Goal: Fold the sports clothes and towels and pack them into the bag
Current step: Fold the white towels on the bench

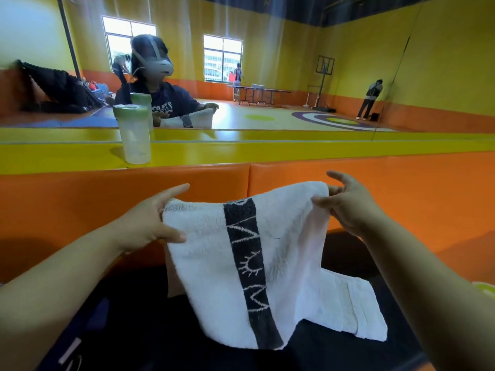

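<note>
Item: towel (209, 263), white, black band, frame centre. My left grip (150, 223) and right grip (348, 204) each pinch a top corner, spreading it, presumably for folding.

A translucent bottle (133, 135) with a green lid is stood upright on the yellow ledge (294, 152), toward its left end, close against the mirror (294, 49). Orange padding (388, 180) is fitted below the ledge's front edge. A table-tennis table (257, 92), a basketball stand (324, 73), two windows (222, 58) and a standing person (371, 99) are seen reflected.
</note>
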